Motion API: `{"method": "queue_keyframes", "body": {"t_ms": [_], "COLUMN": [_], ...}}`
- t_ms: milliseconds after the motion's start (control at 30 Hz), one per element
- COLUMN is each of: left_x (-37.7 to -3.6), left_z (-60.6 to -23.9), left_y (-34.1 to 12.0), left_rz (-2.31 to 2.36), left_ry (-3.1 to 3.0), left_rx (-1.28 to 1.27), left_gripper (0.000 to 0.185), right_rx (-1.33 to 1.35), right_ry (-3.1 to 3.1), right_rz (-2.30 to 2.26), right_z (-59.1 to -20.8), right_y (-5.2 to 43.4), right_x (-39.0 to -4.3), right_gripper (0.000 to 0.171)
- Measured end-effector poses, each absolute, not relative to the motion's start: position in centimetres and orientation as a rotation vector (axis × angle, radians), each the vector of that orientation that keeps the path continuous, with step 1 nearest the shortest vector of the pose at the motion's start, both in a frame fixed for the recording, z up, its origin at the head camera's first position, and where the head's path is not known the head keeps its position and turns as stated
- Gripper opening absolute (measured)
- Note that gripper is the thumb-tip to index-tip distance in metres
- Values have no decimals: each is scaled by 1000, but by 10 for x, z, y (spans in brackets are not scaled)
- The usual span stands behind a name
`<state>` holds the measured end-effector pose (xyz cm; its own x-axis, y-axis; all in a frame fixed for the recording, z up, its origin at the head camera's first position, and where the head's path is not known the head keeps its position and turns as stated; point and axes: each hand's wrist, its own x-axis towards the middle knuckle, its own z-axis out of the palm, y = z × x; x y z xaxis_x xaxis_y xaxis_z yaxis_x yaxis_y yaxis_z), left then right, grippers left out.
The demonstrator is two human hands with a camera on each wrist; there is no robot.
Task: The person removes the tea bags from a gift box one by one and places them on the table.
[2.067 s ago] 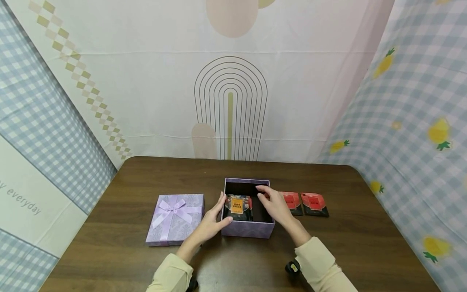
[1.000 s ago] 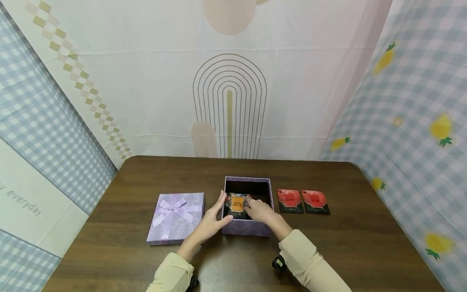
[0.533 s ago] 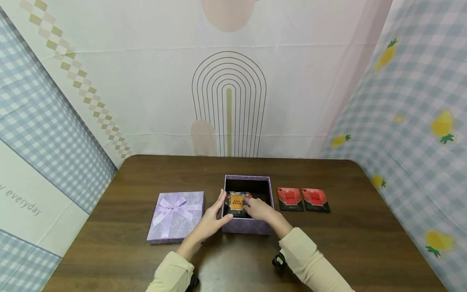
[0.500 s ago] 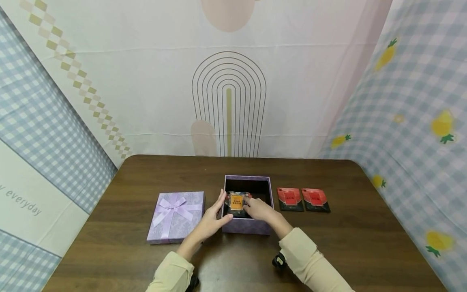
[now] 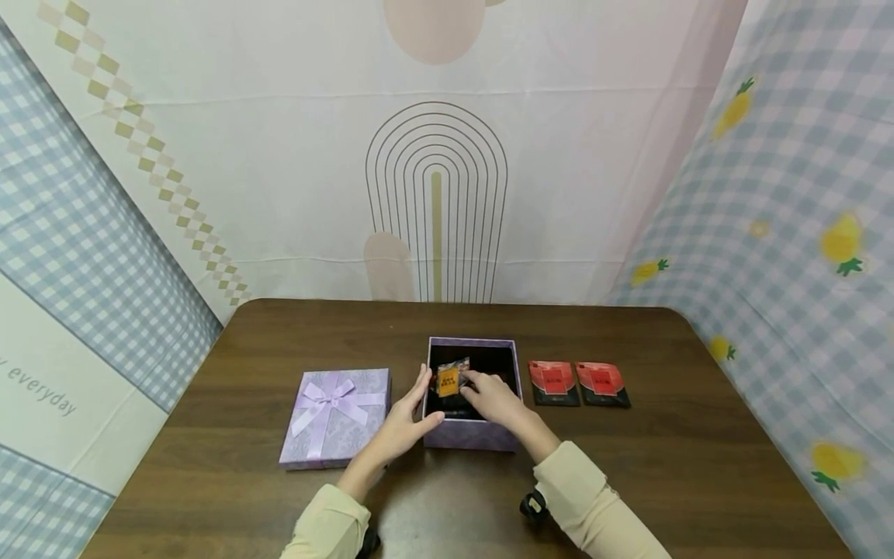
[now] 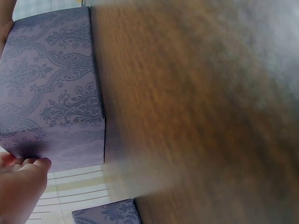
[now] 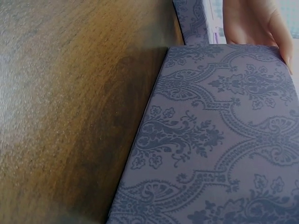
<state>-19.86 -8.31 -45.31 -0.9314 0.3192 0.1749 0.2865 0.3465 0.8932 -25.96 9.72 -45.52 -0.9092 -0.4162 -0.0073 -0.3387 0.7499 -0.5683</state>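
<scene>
An open purple patterned gift box point(image 5: 469, 436) stands in the middle of the table. My left hand point(image 5: 400, 425) lies along its left wall with fingers extended, the thumb at the front left corner. In the left wrist view, fingertips of that left hand point(image 6: 28, 179) touch the box's side. Inside the box, my right hand point(image 5: 494, 399) pinches a small dark packet with an orange label point(image 5: 448, 381) by its right side. The packet is tilted and lifted off something dark beneath it. Box walls hide the right fingers from the right wrist view.
The purple box lid point(image 5: 317, 449) with a ribbon bow lies left of the box. Two red and black packets, a nearer one point(image 5: 554, 383) and an outer one point(image 5: 603, 384), lie side by side to its right on the brown wooden table point(image 5: 670, 466).
My right hand has moved from the box's right rim onto the orange-labelled packet. The packet, flat before, is now tilted and raised at its far end. The left hand has stayed put.
</scene>
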Motion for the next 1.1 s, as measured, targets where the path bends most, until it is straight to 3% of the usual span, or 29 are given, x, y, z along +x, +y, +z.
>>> {"method": "queue_keyframes", "body": {"t_ms": [200,567,767,1100], "left_x": [-198,-196,-208,-213], "left_z": [-453,-453,-481,-485], "left_y": [-84,-83,-85,-87], "left_rz": [1673,1674,1678,1698], "left_ry": [2552,2545,2584,2577], "left_rx": [579,567,572,619], "left_gripper": [68,68,70,72], "right_rx": [-782,-851,-798,-700], "right_ry": [2718,2558,2601,2645], "right_rz": [-1003,-1034,-1099,-1265], "right_z": [-456,-461,-460,-457], "right_y": [98,97,96,97], "right_x": [-263,-269,-269,-268], "right_gripper": [32,38,35,30]}}
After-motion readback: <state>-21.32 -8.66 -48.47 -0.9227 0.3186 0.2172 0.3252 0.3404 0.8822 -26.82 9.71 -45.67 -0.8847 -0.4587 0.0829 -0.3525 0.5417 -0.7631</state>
